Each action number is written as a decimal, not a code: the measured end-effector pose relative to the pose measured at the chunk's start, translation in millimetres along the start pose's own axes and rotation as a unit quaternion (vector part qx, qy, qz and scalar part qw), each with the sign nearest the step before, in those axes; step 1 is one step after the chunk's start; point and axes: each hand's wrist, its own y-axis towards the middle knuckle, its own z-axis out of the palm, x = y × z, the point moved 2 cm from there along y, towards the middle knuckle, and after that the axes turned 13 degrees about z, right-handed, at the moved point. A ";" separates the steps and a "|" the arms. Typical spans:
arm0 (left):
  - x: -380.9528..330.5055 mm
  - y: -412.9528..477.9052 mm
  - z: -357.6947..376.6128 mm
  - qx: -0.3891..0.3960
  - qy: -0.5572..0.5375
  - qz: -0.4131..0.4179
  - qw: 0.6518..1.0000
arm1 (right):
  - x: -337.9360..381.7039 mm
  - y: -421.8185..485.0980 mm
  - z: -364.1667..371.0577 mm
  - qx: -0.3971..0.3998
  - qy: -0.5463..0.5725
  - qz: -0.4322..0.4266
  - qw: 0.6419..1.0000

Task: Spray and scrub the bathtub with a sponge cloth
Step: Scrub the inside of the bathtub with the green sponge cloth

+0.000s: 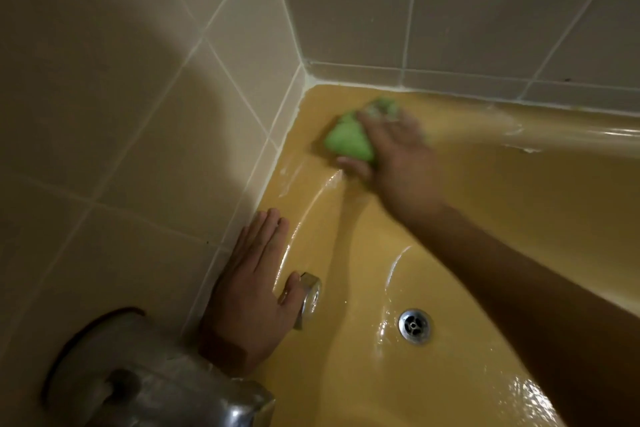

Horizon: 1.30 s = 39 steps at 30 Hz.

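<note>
The yellow bathtub (pixel 502 218) fills the right and lower part of the view, its surface wet and shiny. A green sponge cloth (pixel 348 139) lies bunched on the tub's rim near the tiled corner. My right hand (pixel 391 149) lies on top of it, fingers spread over the cloth and thumb round its near edge, blurred by motion. My left hand (pixel 256 284) rests flat on the tub's left rim against the wall, fingers straight, thumb touching a chrome overflow fitting (pixel 310 298).
Beige tiled walls (pixel 138 114) meet at the corner above the sponge cloth. A chrome drain (pixel 414 325) sits in the tub floor. A chrome tap (pixel 166 388) juts from the wall at the bottom left, close to my left wrist.
</note>
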 end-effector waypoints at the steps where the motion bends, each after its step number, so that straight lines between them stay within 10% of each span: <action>1: 1.5 0.7 0.1 0.002 -0.003 0.000 1.000 | 21.8 -5.3 8.4 0.017 0.013 -0.030 0.999; 16: 8.4 11.8 9.1 0.024 0.051 0.038 0.998 | -144.7 4.3 -87.4 0.008 -0.284 -0.234 0.930; 21: 4.6 14.0 8.7 0.001 0.051 0.047 0.998 | -184.5 -12.3 -109.5 -0.008 -0.309 -0.187 0.933; 28: 1.8 14.3 4.9 -0.006 0.044 0.042 0.998 | -82.8 -1.0 -45.5 -0.008 -0.156 -0.022 0.987; 39: -16.9 -23.5 -1.8 -0.069 0.036 -0.009 0.997 | 30.0 4.7 -11.7 0.233 -0.071 -0.158 0.957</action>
